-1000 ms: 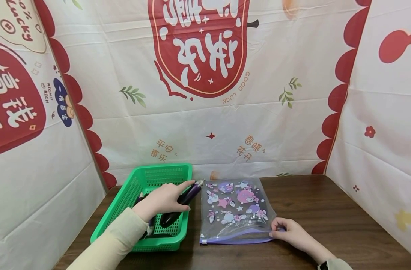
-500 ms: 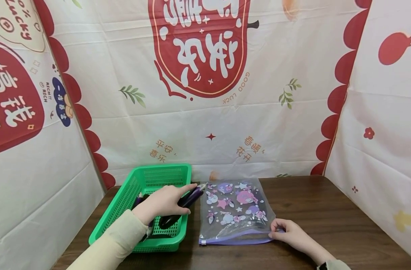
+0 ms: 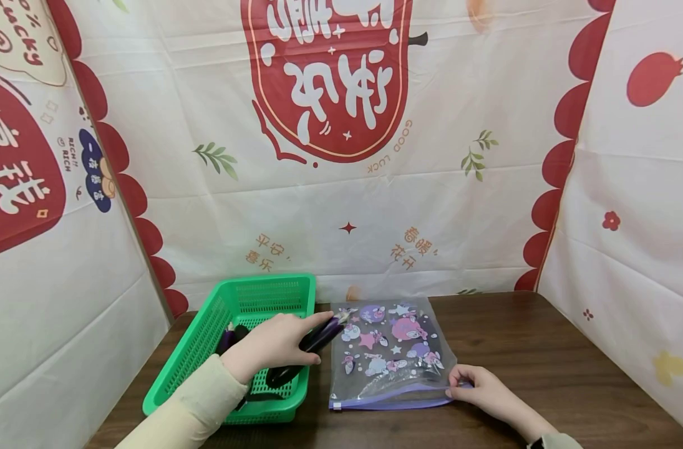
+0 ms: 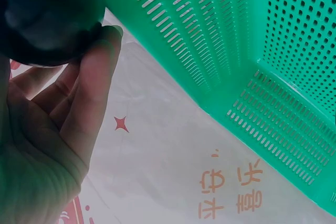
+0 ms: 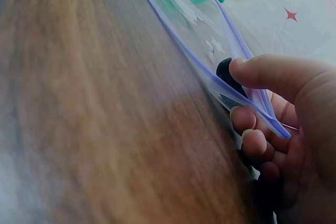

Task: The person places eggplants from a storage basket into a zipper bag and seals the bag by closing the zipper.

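Note:
My left hand grips a dark purple eggplant, its stem end pointing right over the bag's left edge and its rounded end above the basket. In the left wrist view the eggplant looks black and the curled fingers hold it. A clear zip bag with cartoon prints and a purple zip edge lies flat on the table. My right hand pinches the right corner of its opening between thumb and fingers; the mouth gapes in the right wrist view. A dark shape shows by the thumb through the bag.
A green perforated basket stands left of the bag, with more eggplants inside, partly hidden by my left arm. The brown wooden table meets printed cloth walls at the back and sides.
My left hand has shifted slightly right with the eggplant, whose stem end now reaches over the bag. The right hand keeps its pinch on the bag's corner.

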A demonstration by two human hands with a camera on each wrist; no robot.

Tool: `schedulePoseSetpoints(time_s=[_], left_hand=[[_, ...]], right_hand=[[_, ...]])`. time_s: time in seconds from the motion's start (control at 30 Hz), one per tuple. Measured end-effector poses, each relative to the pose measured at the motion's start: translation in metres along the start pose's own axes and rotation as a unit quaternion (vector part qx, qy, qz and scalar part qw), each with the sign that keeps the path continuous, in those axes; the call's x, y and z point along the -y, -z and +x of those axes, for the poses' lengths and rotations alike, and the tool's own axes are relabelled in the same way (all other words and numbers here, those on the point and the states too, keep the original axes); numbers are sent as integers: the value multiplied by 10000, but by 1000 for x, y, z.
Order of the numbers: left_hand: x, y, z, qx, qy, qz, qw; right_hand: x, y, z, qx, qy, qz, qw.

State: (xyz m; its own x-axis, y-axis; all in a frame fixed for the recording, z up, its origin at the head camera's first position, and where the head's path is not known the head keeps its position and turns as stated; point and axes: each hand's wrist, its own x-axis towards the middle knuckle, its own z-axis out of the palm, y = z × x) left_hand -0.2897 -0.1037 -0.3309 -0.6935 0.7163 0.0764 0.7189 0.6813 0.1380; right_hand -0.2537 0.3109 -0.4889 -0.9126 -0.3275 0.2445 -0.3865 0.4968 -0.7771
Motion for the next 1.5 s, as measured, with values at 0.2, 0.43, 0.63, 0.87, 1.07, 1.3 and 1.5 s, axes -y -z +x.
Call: schedulePoseSetpoints(time_s=[0.2, 0.43, 0.63, 0.87, 1.07, 1.3, 1.5], left_hand=[[-3, 5, 1, -52, -59, 71, 9999], [-6, 10, 5, -114, -28, 267, 9996], [-13, 8, 4, -83, -150, 190, 9997], [-22, 8, 3, -164, -352, 204, 9990], [-29, 9, 2, -128, -457, 262, 9985], [-37, 6, -1, -84, -490, 277, 9984], [-44, 4, -5, -29, -498, 298, 9983]], right_hand=[[5, 2, 2, -24, 93, 14, 10000], [6, 6, 8, -103, 148, -38, 9998], [4, 7, 6, -101, 230, 55, 9997], [0, 11, 5, -105, -21, 174, 9998], [-1, 14, 5, -64, 48, 208, 9998], [-5, 13, 4, -26, 221, 302, 9993], [-7, 13, 1, 93, 255, 506, 9983]])
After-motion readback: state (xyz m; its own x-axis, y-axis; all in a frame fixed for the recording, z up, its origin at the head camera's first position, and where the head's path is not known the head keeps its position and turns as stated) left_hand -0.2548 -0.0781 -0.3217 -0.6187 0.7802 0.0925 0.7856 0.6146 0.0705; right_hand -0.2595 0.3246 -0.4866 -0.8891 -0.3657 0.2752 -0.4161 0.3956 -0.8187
